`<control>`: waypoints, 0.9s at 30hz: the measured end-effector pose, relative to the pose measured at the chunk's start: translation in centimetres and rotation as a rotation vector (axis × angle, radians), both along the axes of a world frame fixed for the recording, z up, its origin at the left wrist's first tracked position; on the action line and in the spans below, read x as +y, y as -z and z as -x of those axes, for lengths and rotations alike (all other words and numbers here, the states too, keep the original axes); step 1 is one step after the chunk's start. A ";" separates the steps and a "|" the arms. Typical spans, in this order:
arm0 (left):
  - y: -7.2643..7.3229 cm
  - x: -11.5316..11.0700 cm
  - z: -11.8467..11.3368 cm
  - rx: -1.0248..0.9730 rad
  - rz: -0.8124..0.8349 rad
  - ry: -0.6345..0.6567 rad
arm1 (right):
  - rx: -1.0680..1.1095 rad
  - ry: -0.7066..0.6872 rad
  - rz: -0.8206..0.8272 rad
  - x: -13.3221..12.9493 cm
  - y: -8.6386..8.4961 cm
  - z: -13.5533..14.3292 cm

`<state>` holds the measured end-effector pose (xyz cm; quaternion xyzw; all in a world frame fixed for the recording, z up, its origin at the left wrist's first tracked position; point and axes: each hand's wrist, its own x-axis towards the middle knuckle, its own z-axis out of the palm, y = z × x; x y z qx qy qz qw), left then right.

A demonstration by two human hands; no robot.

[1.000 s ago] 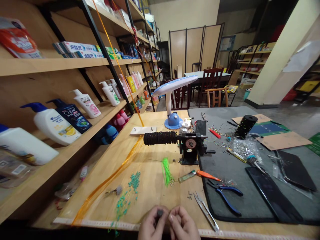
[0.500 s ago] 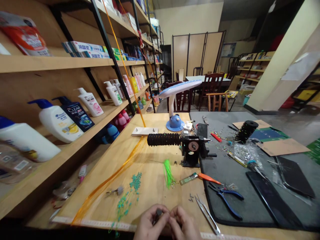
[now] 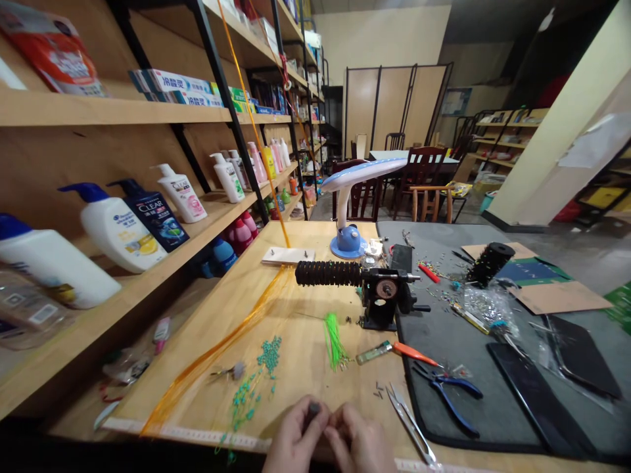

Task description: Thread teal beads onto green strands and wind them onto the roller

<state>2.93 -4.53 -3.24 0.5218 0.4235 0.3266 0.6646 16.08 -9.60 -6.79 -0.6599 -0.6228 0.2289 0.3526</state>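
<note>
At the front edge of the wooden table, my left hand (image 3: 297, 435) is closed around a small dark grey piece (image 3: 314, 409), whose end shows between thumb and fingers. Close beside it, my right hand (image 3: 359, 439) pinches with thumb and fingertips; what it holds, if anything, is too small to see. Left of the hands lie teal beads on thin threads (image 3: 244, 397). Beyond them is a bundle of bright green line (image 3: 334, 341). To the right lie a pair of scissors (image 3: 411, 427) and a few tiny dark bits (image 3: 378, 390).
A black hand-cranked winder (image 3: 379, 299) stands mid-table behind a lighter (image 3: 373, 353) and an orange-handled tool (image 3: 417, 353). Blue pliers (image 3: 451, 394) and a phone (image 3: 535, 394) lie on the grey mat. Orange threads (image 3: 217, 348) run along the left; shelves with bottles rise beyond.
The camera view has shifted slightly. My hands have moved a little apart at the fingertips, and the dark piece in my left hand has turned slightly. Things on the table stay put.
</note>
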 end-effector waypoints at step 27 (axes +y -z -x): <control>-2.5 0.5 0.4 -0.171 0.319 0.037 | -0.131 -0.246 -0.144 0.4 -4.1 -0.9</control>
